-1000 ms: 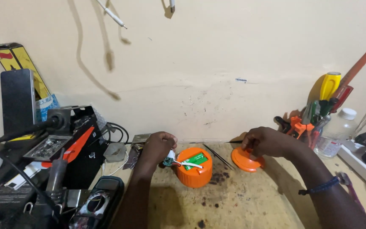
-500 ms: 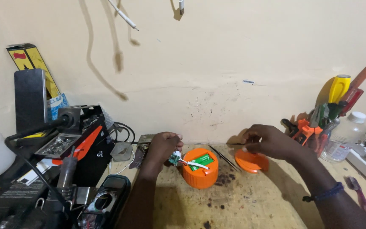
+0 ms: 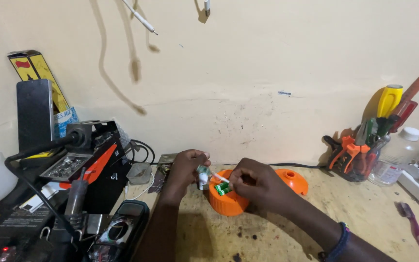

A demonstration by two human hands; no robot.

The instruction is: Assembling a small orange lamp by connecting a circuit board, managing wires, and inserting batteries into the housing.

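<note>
Both hands (image 3: 219, 177) (pinching) over orange housing (image 3: 226, 200)

Stained cream wall (image 3: 277, 73); scuffed wooden workbench (image 3: 364, 213).

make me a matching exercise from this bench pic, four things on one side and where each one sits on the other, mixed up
Things:
1. orange round housing
2. orange lid
3. purple toothbrush
4. multimeter

Places:
A. lying on the bench at the far right edge
B. low on the left, beside the left forearm
C. between the left hand and the right hand, green parts showing inside
D. flat on the bench just behind the right hand

Pairs: 1-C, 2-D, 3-A, 4-B
</note>
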